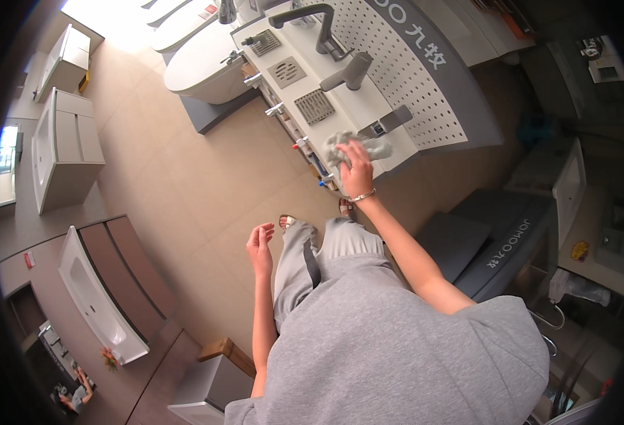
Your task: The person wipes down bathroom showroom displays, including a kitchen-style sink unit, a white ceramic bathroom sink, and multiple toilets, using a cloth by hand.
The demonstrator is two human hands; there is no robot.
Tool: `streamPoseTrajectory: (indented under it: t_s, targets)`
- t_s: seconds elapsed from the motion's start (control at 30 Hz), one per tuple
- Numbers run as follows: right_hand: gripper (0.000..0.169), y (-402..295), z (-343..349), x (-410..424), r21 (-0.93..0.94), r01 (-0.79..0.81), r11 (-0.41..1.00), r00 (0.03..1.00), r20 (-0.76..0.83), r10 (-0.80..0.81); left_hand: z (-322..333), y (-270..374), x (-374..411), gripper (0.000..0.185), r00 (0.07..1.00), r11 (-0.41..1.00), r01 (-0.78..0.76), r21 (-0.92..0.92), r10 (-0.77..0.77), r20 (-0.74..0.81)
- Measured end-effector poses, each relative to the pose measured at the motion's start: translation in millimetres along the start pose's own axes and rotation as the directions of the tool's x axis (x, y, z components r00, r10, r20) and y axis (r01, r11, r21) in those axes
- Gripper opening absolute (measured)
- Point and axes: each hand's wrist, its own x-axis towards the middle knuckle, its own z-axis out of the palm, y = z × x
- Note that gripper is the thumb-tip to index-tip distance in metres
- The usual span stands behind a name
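Note:
My right hand [357,170], with a bracelet at the wrist, presses a crumpled pale grey-green cloth [338,151] against the near end of a white display stand [397,146]. Just beyond the cloth, a grey faucet [386,123] with a squared body is mounted on the stand. Farther along are another grey faucet [350,73] and a tall dark grey kitchen faucet [325,32]. Metal floor drain covers, one a slotted grate [314,106], lie along the lower step. My left hand [260,248] hangs beside my leg, its fingers loosely bent, with nothing seen in it.
Small angle valves, one with a blue handle [326,181], stick out from the stand's front edge. A white toilet [205,69] rests on a dark plinth [211,114] beyond. Washbasin cabinets [131,271] line the left wall. Dark grey panels [482,239] stand at my right.

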Motion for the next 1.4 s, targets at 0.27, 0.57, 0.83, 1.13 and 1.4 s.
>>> streamPoseTrajectory:
  t_s: [0.27,0.57,0.83,1.13,1.4]
  targets:
    - [0.036,-27.9,-13.2,138.7,-0.062,0.209,0.976,0.893,-0.395,-0.216,-67.4,-1.9,16.9,0.029,0.996,0.996,-0.067,0.061,0.07,-0.052]
    - [0.026,10.8,48.0,159.5,-0.499,0.169,0.85,0.979,-0.013,-0.202,-103.0,4.8,50.8,0.028,0.994,0.998,-0.026,0.063,0.033,-0.106]
    - [0.039,-11.1,76.5,92.0,-0.198,-0.097,0.975,0.922,-0.387,0.013,-117.6,48.3,108.6,0.027,0.994,0.984,-0.046,0.172,0.061,-0.086]
    - [0.044,-17.1,112.9,127.2,-0.309,-0.199,0.93,0.959,-0.259,0.119,-146.9,96.3,261.7,0.029,0.995,0.977,-0.056,0.206,0.072,-0.069]
    - [0.044,-107.4,80.2,216.8,-0.07,-0.004,0.998,0.964,-0.264,-0.015,-127.4,135.2,337.8,0.03,0.99,0.982,-0.021,0.186,-0.005,0.138]
